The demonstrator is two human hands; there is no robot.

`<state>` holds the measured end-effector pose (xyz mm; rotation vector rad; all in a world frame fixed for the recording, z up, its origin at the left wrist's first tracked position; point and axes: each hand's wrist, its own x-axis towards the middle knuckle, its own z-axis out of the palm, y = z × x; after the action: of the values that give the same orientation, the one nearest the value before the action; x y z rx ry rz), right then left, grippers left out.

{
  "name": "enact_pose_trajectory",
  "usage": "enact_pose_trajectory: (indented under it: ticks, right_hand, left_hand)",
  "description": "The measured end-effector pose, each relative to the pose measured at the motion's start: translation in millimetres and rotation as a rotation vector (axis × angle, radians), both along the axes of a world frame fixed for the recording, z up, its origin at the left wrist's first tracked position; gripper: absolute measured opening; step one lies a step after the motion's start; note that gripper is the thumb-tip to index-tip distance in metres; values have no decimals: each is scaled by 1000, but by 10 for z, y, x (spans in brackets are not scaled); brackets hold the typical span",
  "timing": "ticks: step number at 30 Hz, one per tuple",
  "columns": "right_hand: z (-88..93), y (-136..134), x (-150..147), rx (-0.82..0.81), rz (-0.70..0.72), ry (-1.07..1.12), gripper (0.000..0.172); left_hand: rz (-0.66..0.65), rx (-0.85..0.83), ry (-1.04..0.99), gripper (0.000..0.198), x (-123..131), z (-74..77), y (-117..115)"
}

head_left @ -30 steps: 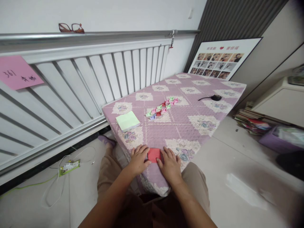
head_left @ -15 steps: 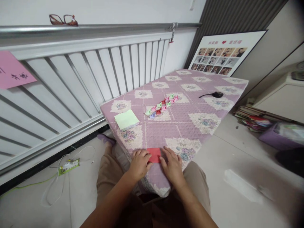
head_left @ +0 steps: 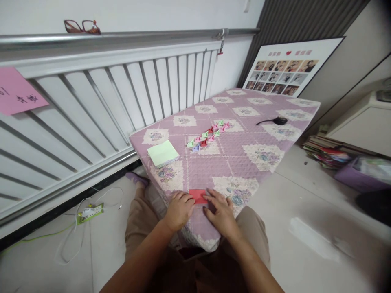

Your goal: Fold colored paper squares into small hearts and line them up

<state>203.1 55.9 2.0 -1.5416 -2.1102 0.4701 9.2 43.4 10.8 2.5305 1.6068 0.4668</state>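
A small piece of red paper lies flat near the close corner of the cloth-covered table, folded into a narrow strip. My left hand holds its left end against the table, fingers bent over the edge. My right hand rests at the other end, fingertips touching the paper and the thumb apart below it. Farther up the table stand several small folded paper pieces in green, pink, red and purple, lined up in a double row. A stack of pale green paper sits to their left.
A black object with a cord lies on the table's right side. Along the left wall runs a white radiator, with glasses on the pipe above. A power strip with cables is on the floor. A photo board leans behind the table.
The red paper has become narrower from front to back, its near edge now folded farther away. My right thumb has come off the paper; my left hand stays at its end.
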Motion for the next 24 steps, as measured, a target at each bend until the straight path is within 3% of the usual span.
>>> enact_pose_trajectory:
  ticks: [5, 10, 20, 24]
  right_hand:
    - [-22, 25, -92, 89, -92, -2, 29]
    - [-33, 22, -108, 131, -96, -4, 20]
    - [-53, -50, -7, 185, 123, -3, 15]
    - [-86, -31, 45, 192, 174, 58, 23]
  left_hand:
    - [-11, 60, -29, 19, -20, -95, 9]
    - [-1, 76, -54, 19, -59, -156, -36]
    - [95, 68, -92, 19, -93, -90, -149]
    - [93, 54, -70, 19, -110, -107, -149]
